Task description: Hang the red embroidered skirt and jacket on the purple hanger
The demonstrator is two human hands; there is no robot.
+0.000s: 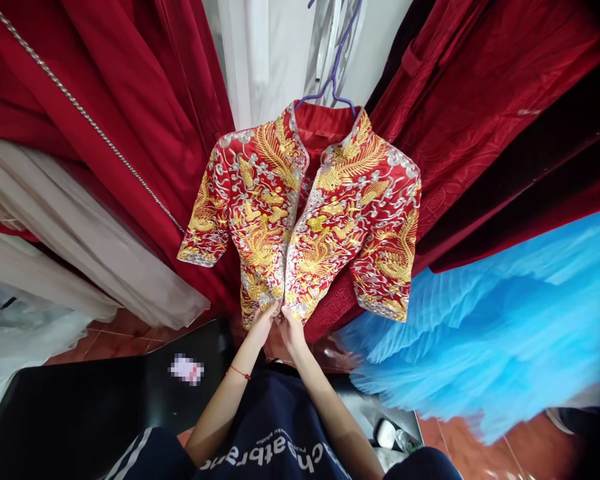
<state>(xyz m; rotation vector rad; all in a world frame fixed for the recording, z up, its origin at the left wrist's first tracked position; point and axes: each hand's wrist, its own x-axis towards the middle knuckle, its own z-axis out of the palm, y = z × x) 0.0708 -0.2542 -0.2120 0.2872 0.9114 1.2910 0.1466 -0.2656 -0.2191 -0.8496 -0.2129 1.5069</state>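
A red short-sleeved jacket [330,220] thick with gold and silver embroidery hangs on a purple hanger [333,80] in front of me. My left hand [263,323] pinches the bottom hem of its left front panel. My right hand [291,328] pinches the hem of the right front panel beside it. Both hands meet at the jacket's centre opening, fingers closed on the fabric. A thin red cord circles my left wrist.
Dark red gowns [480,120] hang on both sides, one with a silver chain strap [80,110]. A bright blue tulle dress [495,327] fills the right. White and cream dresses [55,240] hang at left. A black surface [80,407] lies below left, on a red tile floor.
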